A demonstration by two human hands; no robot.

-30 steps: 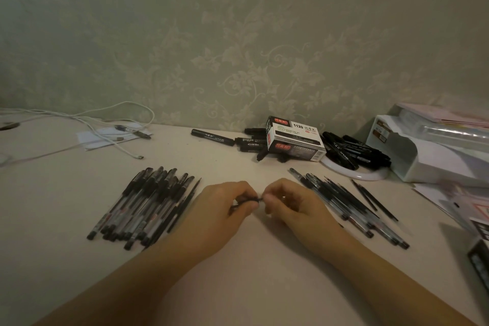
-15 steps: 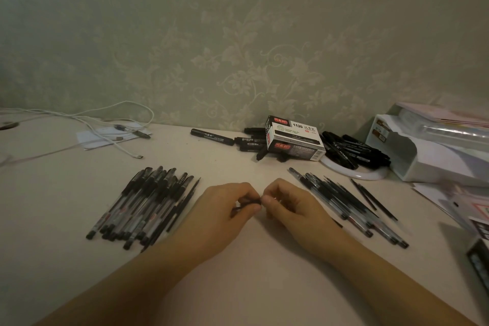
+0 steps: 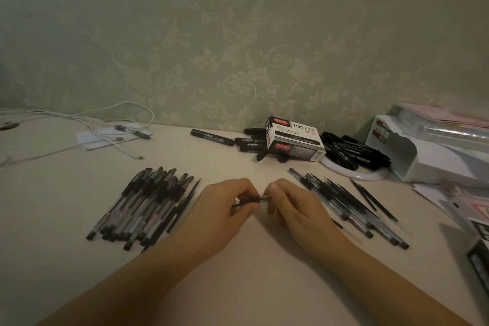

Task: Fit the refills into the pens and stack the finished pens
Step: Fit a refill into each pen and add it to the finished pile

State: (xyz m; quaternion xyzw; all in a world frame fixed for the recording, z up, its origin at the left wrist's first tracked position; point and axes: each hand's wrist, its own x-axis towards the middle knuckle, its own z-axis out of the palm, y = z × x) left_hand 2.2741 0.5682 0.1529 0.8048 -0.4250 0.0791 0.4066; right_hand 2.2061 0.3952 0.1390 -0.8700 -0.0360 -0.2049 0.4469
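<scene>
My left hand (image 3: 219, 209) and right hand (image 3: 296, 206) both pinch one slim black pen (image 3: 251, 200) between curled fingertips above the smooth pale desk (image 3: 251, 286).

**Dim desk against a patterned wall**

A pale green wallpapered wall (image 3: 238, 34) with embossed leaf-and-vine scrolls fills the upper half — it meets a smooth cream tabletop (image 3: 251, 272) along a slightly bowed line. Light is low and warm-grey, with soft shadows on the desk surface — brightest near the centre.

Pale table (image 3: 251, 272), pen piles (image 3: 143, 206), marker box (image 3: 295, 141)
</scene>
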